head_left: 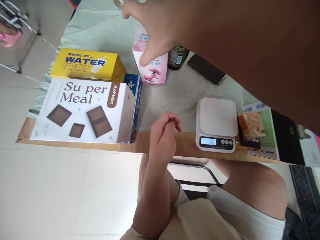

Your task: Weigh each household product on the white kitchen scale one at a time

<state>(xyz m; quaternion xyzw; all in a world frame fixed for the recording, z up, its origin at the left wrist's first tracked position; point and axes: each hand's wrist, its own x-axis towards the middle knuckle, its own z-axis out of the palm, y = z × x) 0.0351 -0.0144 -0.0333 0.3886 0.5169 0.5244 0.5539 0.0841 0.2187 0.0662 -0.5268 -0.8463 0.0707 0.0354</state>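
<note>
My right hand (160,28) reaches across the table to the far side, thumb stretched well away from the index finger; its other fingers are cut off by the top edge. Close to the index fingertip is a small shiny thing (119,3), too cropped to name. Below the thumb stands a pink and white box (153,75), partly covered by the hand. My left hand (165,133) rests at the table's near edge, fingers loosely curled in, nothing visible in them. To its right lies a white kitchen scale (217,116) with a lit display, its plate bare.
On the left are a white Su-per Meal box (80,110), a yellow WATER box (85,65) and a blue box (136,100). A dark bottle (177,58) and a black phone (206,68) lie beyond the scale. Right of it is a packaged snack (251,125).
</note>
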